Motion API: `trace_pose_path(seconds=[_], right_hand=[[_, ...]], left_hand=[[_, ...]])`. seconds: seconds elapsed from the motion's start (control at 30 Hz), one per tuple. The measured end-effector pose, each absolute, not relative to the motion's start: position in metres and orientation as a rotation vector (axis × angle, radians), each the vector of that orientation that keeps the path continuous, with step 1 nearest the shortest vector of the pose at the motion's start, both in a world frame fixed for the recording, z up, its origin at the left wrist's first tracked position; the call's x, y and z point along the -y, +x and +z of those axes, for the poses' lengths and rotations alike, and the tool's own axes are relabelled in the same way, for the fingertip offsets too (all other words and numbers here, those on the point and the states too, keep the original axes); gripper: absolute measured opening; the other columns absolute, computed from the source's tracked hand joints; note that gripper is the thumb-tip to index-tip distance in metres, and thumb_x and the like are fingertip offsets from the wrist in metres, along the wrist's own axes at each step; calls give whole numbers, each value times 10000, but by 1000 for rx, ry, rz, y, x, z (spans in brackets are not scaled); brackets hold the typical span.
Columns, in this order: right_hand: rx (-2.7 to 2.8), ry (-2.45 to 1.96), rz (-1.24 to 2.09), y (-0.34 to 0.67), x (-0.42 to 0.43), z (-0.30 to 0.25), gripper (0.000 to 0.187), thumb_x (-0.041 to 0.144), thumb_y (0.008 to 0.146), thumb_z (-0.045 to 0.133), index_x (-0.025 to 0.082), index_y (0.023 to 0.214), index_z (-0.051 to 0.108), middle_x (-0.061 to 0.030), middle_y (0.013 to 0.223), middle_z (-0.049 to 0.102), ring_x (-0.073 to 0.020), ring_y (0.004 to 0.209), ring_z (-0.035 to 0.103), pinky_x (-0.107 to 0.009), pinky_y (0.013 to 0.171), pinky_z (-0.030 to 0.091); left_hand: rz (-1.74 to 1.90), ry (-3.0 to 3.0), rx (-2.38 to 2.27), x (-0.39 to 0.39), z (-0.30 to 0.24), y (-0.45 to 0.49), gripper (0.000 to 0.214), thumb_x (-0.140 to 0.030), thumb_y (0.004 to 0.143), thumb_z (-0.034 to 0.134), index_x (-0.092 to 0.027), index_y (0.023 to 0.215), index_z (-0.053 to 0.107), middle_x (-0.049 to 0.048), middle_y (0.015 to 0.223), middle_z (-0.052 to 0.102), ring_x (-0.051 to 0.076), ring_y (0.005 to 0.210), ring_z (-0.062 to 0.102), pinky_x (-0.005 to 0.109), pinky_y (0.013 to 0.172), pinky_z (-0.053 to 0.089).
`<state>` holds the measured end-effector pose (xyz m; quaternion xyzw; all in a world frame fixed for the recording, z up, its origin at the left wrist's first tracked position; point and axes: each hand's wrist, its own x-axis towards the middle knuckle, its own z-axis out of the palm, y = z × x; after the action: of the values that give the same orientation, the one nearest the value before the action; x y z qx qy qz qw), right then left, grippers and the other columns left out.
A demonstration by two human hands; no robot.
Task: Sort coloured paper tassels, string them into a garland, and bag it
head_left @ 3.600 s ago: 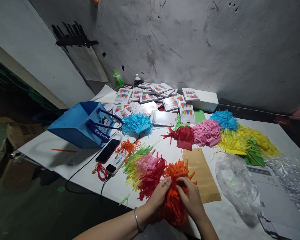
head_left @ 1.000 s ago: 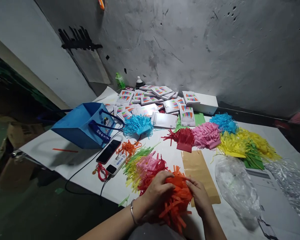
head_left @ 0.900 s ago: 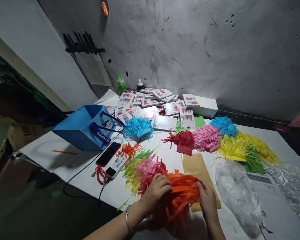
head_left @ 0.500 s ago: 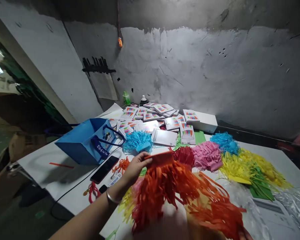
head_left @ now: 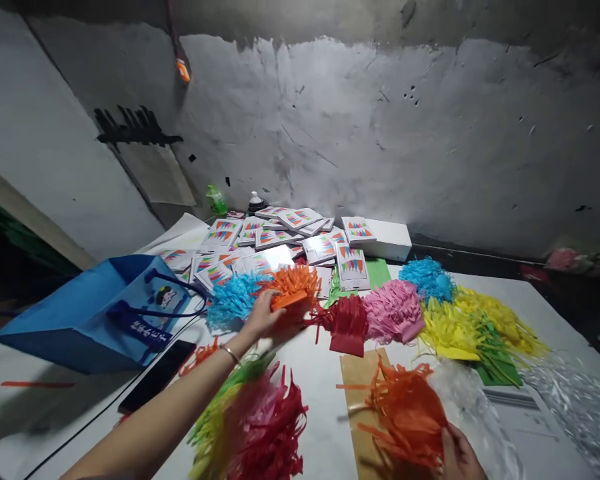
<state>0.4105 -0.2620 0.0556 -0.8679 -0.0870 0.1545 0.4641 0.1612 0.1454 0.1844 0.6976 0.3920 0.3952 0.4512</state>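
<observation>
My left hand (head_left: 261, 316) reaches out over the table, closed on the edge of an orange paper tassel bunch (head_left: 296, 285), between blue tassels (head_left: 234, 299) and a red tassel bunch (head_left: 349, 321). At the lower right, my right hand (head_left: 461, 455) pinches a second orange fringed bunch (head_left: 409, 412), which hangs above a brown paper strip (head_left: 353, 380). Below my left forearm lie green and yellow tassels (head_left: 217, 407) and crimson tassels (head_left: 277, 427), partly blurred.
Pink tassels (head_left: 394, 311), more blue tassels (head_left: 427, 279) and yellow tassels (head_left: 453, 327) line the right side. Boxed packs (head_left: 280, 233) pile up at the back near a white box (head_left: 389, 239). A blue bag (head_left: 95, 313) and a phone (head_left: 157, 377) sit at left; clear plastic (head_left: 570, 400) at right.
The orange tassels, earlier stretched between both hands, are now two separate bunches. My left hand has moved its bunch farther back; my right hand has come into view with the other. The view has turned right.
</observation>
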Motion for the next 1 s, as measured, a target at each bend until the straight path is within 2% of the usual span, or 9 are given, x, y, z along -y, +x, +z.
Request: trace_pose_path(seconds=[0.17,0.23,0.3,0.4,0.47,0.57,0.73,0.9,1.0], right_hand=[[1076,-1992,-24,372,225,81,320,407,882,462,211,1002,686,-100,997,731,-275,922,681,-415,850,518],[1361,-1904,-175,355,212,94,284,274,886,478,218,1107,647,-90,1011,725,-261,919,673,-422,858,498],[1551,-1853,-256,340,203,104,365,172,861,485,230,1207,586,-79,1051,711,-250,948,656,-433,901,461],[1623,-1863,-302,321,194,111,446,92,817,442,220,1225,567,-55,956,707,-226,879,643,-464,960,391],[1575,-1874,-350,312,193,111,474,48,784,395,213,1181,596,-37,851,686,-208,806,624,-467,961,369],[1520,-1830,-460,306,199,111,567,-5,752,338,195,1224,582,-53,866,674,-206,843,607,-459,949,365],[1622,-1620,-470,300,217,124,582,-7,824,358,172,1364,479,-81,970,684,-205,952,610,-449,970,351],[1644,-1516,-468,293,229,135,522,37,877,403,186,1372,477,-82,986,688,-207,981,607,-442,978,345],[1575,-1526,-450,290,235,126,529,40,874,382,198,1369,481,-83,974,673,-203,948,604,-448,951,366]], left_hand=[[599,2243,-275,-34,167,193,685,-361,681,771,-242,1307,519,144,1407,467,324,1299,398,477,1097,275],[496,2431,-21,3,164,205,592,-344,745,724,-283,1300,527,122,1344,538,328,1292,401,527,1128,165],[517,2563,27,24,161,211,302,-222,866,560,-296,1153,620,84,1066,678,265,1130,526,533,1130,124],[611,2682,-59,38,157,199,326,-97,910,373,-254,918,658,39,773,651,201,889,565,512,1099,191],[548,2721,-34,46,161,178,259,-136,911,406,-231,844,637,24,745,624,193,851,547,502,1066,243],[344,2602,22,57,178,145,174,-394,859,579,-228,851,631,26,832,635,200,882,541,441,1005,339],[398,2240,-432,42,204,140,542,-525,845,565,-182,1263,529,141,1289,527,256,1163,473,394,999,385],[1,1586,-371,21,190,168,497,-609,709,674,-111,711,679,20,692,615,161,700,559,282,749,450],[14,1285,-365,35,173,163,574,-684,691,634,-111,684,659,15,648,599,135,626,543,270,709,448]])
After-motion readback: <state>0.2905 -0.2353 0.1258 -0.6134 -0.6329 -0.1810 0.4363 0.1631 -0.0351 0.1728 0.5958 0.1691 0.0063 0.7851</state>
